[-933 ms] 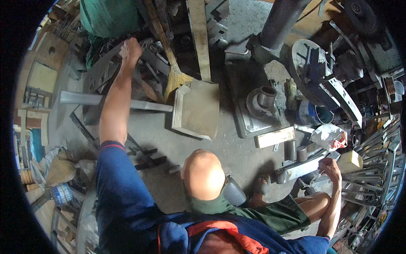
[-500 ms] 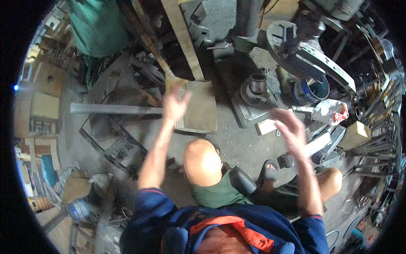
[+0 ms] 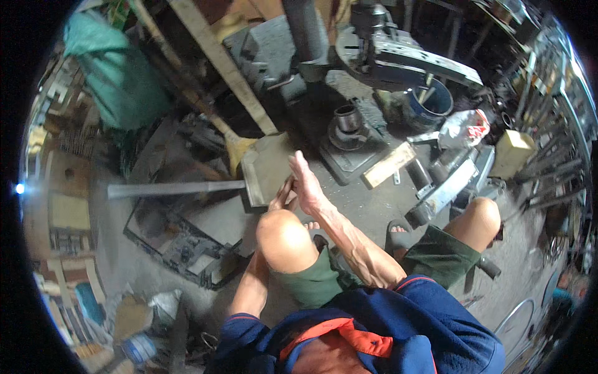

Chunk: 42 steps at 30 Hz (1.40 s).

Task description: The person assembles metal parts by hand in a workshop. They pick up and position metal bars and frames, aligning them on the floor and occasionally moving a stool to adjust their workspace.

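The right hand [image 3: 306, 190], flat with fingers extended, and left hand [image 3: 283, 199], partly hidden and of indeterminable state, have moved from apart to close together at frame centre, beside the dustpan's [image 3: 265, 162] lower right edge, with floor [image 3: 350, 215] showing rightward to the wood block [image 3: 389, 165].

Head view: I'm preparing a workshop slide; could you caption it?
Right hand and left hand close together just beyond a bare knee, near a broom and a pale tray.

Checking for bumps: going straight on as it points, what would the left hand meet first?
The left hand would probably meet the right hand first; whether they touch now is unclear.
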### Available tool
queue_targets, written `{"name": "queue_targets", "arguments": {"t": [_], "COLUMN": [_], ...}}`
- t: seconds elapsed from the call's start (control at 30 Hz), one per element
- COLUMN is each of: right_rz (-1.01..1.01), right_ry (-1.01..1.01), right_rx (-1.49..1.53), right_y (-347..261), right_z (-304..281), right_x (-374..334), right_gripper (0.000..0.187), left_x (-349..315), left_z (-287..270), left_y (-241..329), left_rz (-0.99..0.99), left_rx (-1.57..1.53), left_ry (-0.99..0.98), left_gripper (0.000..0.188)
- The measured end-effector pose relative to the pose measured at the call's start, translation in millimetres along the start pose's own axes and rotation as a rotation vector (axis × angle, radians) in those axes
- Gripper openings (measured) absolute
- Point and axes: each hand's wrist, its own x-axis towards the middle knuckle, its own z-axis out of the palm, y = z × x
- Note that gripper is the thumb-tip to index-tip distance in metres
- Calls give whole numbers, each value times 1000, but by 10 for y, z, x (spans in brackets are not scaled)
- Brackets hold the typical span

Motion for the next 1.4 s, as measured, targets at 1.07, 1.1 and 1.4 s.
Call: {"name": "queue_targets", "arguments": {"t": [1.07, 1.1, 1.4], "right_rz": [-265, -256, -484], "right_ry": [653, 653, 594], "right_rx": [-123, -124, -189], "right_y": [-645, -683, -926], "right_z": [-3303, -3268, -3157], "right_x": [-499, -510, -727], "right_gripper": [45, 44, 46], "left_x": [-2809, -2762, -1884], "left_z": [-3034, -3131, -4276], "left_y": [312, 537, 1728], "left_rz": [317, 320, -10], "left_rx": [453, 536, 1144], "left_ry": [1958, 1936, 1683], "left_gripper": [19, 20, 44]}}
